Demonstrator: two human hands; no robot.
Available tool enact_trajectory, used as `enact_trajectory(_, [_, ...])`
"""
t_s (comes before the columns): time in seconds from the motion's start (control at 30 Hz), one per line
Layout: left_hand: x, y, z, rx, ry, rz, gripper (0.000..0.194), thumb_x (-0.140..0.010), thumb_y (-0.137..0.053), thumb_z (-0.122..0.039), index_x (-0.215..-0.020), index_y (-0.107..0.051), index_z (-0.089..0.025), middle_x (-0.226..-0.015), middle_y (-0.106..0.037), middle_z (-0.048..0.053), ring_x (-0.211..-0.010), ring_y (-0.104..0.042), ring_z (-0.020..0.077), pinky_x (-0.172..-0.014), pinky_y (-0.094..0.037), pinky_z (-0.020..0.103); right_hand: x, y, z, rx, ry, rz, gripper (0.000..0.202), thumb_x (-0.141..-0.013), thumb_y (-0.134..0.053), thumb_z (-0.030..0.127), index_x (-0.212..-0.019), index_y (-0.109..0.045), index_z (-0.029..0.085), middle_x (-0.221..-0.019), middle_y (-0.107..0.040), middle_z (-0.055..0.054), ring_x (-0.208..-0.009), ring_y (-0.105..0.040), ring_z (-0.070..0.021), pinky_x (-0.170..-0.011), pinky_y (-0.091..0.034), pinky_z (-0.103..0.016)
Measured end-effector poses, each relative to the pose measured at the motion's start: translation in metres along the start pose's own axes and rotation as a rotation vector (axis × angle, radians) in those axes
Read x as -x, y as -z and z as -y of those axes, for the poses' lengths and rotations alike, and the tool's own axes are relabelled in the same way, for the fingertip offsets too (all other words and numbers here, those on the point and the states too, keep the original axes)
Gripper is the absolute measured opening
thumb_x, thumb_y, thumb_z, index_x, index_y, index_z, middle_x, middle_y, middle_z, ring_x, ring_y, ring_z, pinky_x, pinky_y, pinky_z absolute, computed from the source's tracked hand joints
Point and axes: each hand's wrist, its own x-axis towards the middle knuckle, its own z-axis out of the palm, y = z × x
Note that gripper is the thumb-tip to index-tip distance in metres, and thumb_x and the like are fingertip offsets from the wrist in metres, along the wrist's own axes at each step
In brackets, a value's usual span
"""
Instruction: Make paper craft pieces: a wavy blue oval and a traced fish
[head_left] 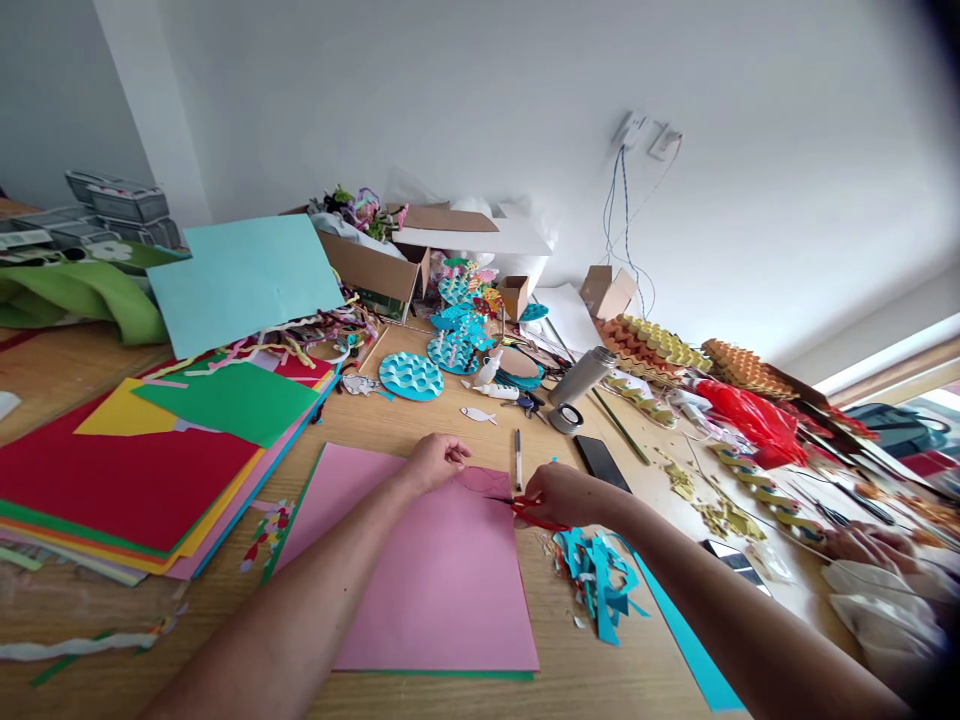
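My left hand (pixel 437 462) is over the upper edge of the pink paper (pixel 442 580), thumb and fingertips pinched together. From them a thin dark-red thread (pixel 480 487) seems to run in a loose loop over the paper towards my right hand. My right hand (pixel 559 495) is closed around the handles of red scissors (pixel 532 515), whose blades point left near that thread. Just beyond, a pen (pixel 517 460) lies on the table, and a small white paper fish (pixel 478 415) is farther back.
Stacked coloured paper (pixel 127 480) is on the left; blue paper scraps (pixel 600 580) lie at right. A phone (pixel 602 463), a tape roll (pixel 565 418) and a metal flask (pixel 583 374) stand or lie behind. Another person's hands (pixel 870 545) are at far right.
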Motion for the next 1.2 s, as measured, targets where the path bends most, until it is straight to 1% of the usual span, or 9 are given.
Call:
enact_trajectory(0.17, [-0.0005,-0.0002,0.0001,-0.002,-0.002,0.003,0.027,-0.065,-0.06,-0.012,-0.09,-0.07,-0.011,-0.075,-0.07,0.006,-0.069,-0.064,0.0161,-0.065,-0.05,0.026,0.0005,-0.0006,-0.0014,-0.021,-0.017,-0.016,0.046,-0.076,-0.055,0.056,-0.049,-0.053,0.018,-0.044,-0.034,0.005,-0.047,-0.02,-0.0089,-0.046,-0.015,-0.027])
enact_trajectory(0.3, [0.0002,-0.0004,0.0001,-0.001,-0.006,-0.004,0.027,-0.066,-0.059,-0.011,-0.09,-0.07,-0.01,-0.076,-0.071,0.007,-0.07,-0.064,0.0164,-0.065,-0.049,0.026,0.0009,0.0,0.0001,0.008,-0.018,-0.023,0.042,-0.078,-0.053,0.05,-0.05,-0.056,0.019,-0.044,-0.035,0.004,-0.046,-0.021,-0.0088,-0.046,-0.015,-0.026])
enact_trajectory(0.43, [0.0007,-0.0002,0.0007,0.003,-0.009,-0.008,0.026,-0.067,-0.06,-0.012,-0.09,-0.07,-0.009,-0.076,-0.071,0.008,-0.07,-0.064,0.0167,-0.065,-0.049,0.026,0.0006,-0.0001,0.0013,0.03,-0.011,-0.026,0.042,-0.078,-0.052,0.052,-0.052,-0.059,0.019,-0.046,-0.04,0.003,-0.046,-0.023,-0.009,-0.047,-0.015,-0.027])
enact_trajectory(0.53, [0.0002,-0.0008,0.0018,0.006,-0.012,-0.013,0.026,-0.066,-0.06,-0.012,-0.09,-0.07,-0.009,-0.076,-0.071,0.007,-0.07,-0.064,0.0167,-0.064,-0.049,0.026,-0.0008,-0.0016,0.0016,0.063,0.009,-0.037,0.044,-0.079,-0.052,0.054,-0.054,-0.061,0.019,-0.048,-0.047,0.001,-0.046,-0.028,-0.0094,-0.049,-0.015,-0.027])
enact_trajectory(0.67, [-0.0004,-0.0022,0.0031,0.011,-0.011,-0.02,0.027,-0.066,-0.059,-0.011,-0.09,-0.07,-0.009,-0.076,-0.071,0.007,-0.069,-0.064,0.0163,-0.064,-0.049,0.026,-0.0033,-0.0046,0.0023,0.086,0.031,-0.043,0.043,-0.081,-0.049,0.052,-0.057,-0.063,0.02,-0.052,-0.053,-0.001,-0.047,-0.035,-0.01,-0.049,-0.016,-0.028])
enact_trajectory(0.83, [0.0003,-0.002,0.0024,0.019,-0.013,-0.017,0.027,-0.066,-0.059,-0.01,-0.091,-0.07,-0.009,-0.076,-0.071,0.007,-0.069,-0.064,0.0158,-0.064,-0.049,0.025,-0.0045,-0.0051,0.0031,0.097,0.03,-0.031,0.044,-0.082,-0.048,0.054,-0.059,-0.066,0.02,-0.055,-0.058,-0.002,-0.048,-0.039,-0.0105,-0.049,-0.017,-0.027])
enact_trajectory(0.93, [0.0007,-0.001,0.002,0.023,-0.019,-0.004,0.027,-0.066,-0.059,-0.011,-0.091,-0.07,-0.009,-0.075,-0.071,0.007,-0.07,-0.065,0.0165,-0.064,-0.05,0.026,-0.0034,-0.0029,0.004,0.101,0.013,-0.013,0.042,-0.081,-0.049,0.054,-0.065,-0.069,0.02,-0.057,-0.06,-0.003,-0.049,-0.042,-0.0109,-0.048,-0.019,-0.026])
enact_trajectory(1.03, [0.0007,-0.0005,0.0024,0.024,-0.024,0.001,0.027,-0.066,-0.06,-0.012,-0.091,-0.07,-0.009,-0.075,-0.071,0.008,-0.071,-0.065,0.0175,-0.065,-0.05,0.026,-0.002,-0.0001,0.0048,0.107,0.003,-0.002,0.038,-0.081,-0.05,0.051,-0.07,-0.071,0.021,-0.061,-0.062,-0.003,-0.05,-0.044,-0.0113,-0.047,-0.021,-0.025])
enact_trajectory(1.2, [0.0002,-0.0007,0.0029,0.025,-0.023,0.001,0.028,-0.065,-0.06,-0.011,-0.091,-0.07,-0.01,-0.075,-0.071,0.007,-0.071,-0.065,0.017,-0.064,-0.05,0.026,-0.002,0.0024,0.0064,0.118,0.011,0.003,0.039,-0.081,-0.051,0.053,-0.07,-0.072,0.022,-0.062,-0.064,-0.004,-0.052,-0.047,-0.0122,-0.048,-0.021,-0.025])
